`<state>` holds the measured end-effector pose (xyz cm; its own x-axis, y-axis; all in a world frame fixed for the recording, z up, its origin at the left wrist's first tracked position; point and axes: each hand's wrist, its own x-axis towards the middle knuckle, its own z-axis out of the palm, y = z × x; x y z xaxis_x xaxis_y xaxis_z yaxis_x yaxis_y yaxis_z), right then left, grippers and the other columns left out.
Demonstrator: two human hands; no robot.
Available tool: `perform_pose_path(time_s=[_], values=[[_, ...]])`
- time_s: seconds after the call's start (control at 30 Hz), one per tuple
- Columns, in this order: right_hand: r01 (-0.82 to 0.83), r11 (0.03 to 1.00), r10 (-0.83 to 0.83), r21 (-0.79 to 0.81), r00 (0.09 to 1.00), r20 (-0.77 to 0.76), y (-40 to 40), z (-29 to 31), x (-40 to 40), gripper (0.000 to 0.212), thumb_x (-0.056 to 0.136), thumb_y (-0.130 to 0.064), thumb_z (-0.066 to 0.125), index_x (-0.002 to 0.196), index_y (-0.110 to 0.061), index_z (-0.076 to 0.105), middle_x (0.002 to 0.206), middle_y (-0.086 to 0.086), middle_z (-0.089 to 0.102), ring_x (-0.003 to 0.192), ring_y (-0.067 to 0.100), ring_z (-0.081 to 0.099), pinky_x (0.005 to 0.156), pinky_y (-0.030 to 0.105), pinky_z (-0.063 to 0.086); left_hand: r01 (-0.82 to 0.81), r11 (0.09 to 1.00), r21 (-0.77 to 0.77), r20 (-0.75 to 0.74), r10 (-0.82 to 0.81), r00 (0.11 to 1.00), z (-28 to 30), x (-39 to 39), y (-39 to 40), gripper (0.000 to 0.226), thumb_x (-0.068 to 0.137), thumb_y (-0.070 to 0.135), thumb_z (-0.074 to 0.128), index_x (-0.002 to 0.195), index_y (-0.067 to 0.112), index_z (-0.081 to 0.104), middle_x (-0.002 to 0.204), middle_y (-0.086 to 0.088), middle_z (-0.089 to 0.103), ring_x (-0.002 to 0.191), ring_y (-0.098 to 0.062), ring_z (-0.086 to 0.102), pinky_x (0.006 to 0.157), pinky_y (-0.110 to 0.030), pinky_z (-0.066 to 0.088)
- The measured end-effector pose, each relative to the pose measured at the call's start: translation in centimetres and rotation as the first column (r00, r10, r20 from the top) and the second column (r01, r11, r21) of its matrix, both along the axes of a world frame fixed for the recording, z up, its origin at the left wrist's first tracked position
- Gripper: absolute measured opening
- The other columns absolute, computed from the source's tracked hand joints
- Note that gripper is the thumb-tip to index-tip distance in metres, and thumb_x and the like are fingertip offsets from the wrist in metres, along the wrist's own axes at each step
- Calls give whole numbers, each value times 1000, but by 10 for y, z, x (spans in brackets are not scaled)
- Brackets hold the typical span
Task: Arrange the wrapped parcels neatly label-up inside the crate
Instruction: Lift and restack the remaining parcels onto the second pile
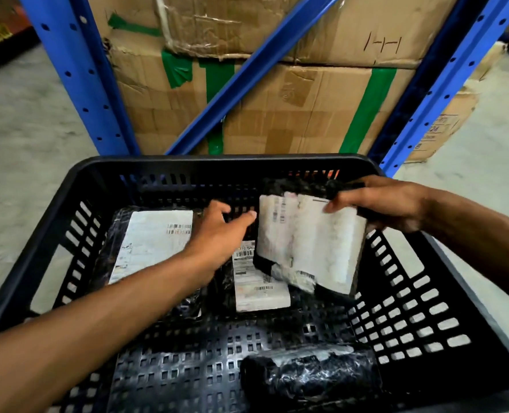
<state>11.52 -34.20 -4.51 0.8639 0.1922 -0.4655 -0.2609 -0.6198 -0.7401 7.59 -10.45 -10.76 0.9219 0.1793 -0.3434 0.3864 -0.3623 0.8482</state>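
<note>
A black slotted plastic crate (77, 204) fills the lower view. My right hand (381, 204) grips the top edge of a black-wrapped parcel (309, 245), held tilted above the crate's right half with its white label facing me. My left hand (217, 234) reaches into the crate with fingers spread, close to that parcel's left edge and holding nothing. A parcel (149, 245) lies label-up at the back left. Another (256, 281) lies label-up in the middle, partly under the held one. A black parcel (309, 380) lies at the front with no label showing.
Blue metal racking uprights (77, 76) and a diagonal brace stand just behind the crate. Stacked cardboard boxes (292, 108) with green tape sit inside the rack. Grey concrete floor (23, 129) lies to both sides.
</note>
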Motion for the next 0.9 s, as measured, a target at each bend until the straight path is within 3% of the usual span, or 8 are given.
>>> perform_pose_path(time_s=[0.1, 0.2, 0.3, 0.43, 0.53, 0.67, 0.8, 0.9], values=[[162, 969, -140, 188, 982, -125, 0, -12, -10, 32, 84, -19, 66, 111, -1, 69, 89, 14, 71, 67, 17, 68, 44, 23, 52, -8, 947, -321, -344, -108, 933, -12, -20, -15, 63, 86, 56, 58, 126, 9, 48, 124, -13, 60, 111, -31, 61, 94, -46, 53], [188, 965, -157, 182, 973, -172, 9, -34, -21, 16, 88, -22, 63, 99, -12, 68, 81, 2, 73, 55, 5, 69, 46, 19, 53, -119, 868, -482, -321, -48, 946, -21, -26, -25, 49, 88, 41, 64, 124, 9, 57, 118, -13, 69, 106, -30, 66, 91, -45, 55], [56, 998, -62, -38, 982, -177, 9, -59, -19, 29, 78, -29, 73, 101, -12, 68, 91, 6, 76, 76, 16, 70, 71, 31, 57, -122, 964, -236, -182, 79, 980, -30, -26, -22, 57, 88, 29, 69, 137, 11, 47, 133, -2, 59, 113, -23, 60, 96, -32, 48], [32, 996, -57, -81, 943, -328, 20, -89, -17, 35, 82, -25, 72, 112, -8, 66, 95, 3, 73, 74, 14, 65, 52, 20, 51, 0, 1000, -25, -125, -3, 992, -41, -22, -16, 76, 92, 22, 63, 155, 21, 21, 158, 1, 32, 142, -21, 35, 114, -31, 31], [-25, 984, -38, -177, 938, -346, 32, -113, -10, 59, 80, -31, 72, 130, -5, 54, 128, 11, 63, 102, 25, 67, 81, 32, 60, 124, 989, 83, -156, -110, 982, -56, -14, -17, 78, 94, 12, 56, 157, 21, 11, 161, -1, 24, 145, -22, 30, 113, -26, 27], [-120, 955, 20, -272, 940, -342, 43, -123, -4, 58, 86, -36, 62, 134, -5, 51, 139, 11, 54, 109, 28, 64, 79, 33, 60, 294, 941, 168, -277, -241, 930, -67, -5, -15, 85, 95, 15, 52, 156, 18, -6, 163, -9, 18, 147, -28, 26, 117, -31, 27], [-390, 704, 323, -594, 920, -221, 49, -83, -16, 57, 91, -42, 58, 133, -5, 51, 135, 10, 56, 118, 27, 59, 93, 32, 48, 471, 814, 340, -267, -396, 878, -55, -8, -15, 80, 93, 11, 50, 157, 13, 2, 163, -12, 8, 150, -27, 11, 120, -33, 20], [-649, 443, 564, -618, 738, -371, 56, -43, -32, 71, 81, -52, 66, 139, -16, 47, 140, 2, 54, 128, 24, 50, 101, 34, 40, 586, 669, 457, -176, -578, 797, -35, -18, -13, 60, 92, 11, 52, 148, 15, 33, 155, -10, 23, 144, -25, 22, 113, -32, 29]])
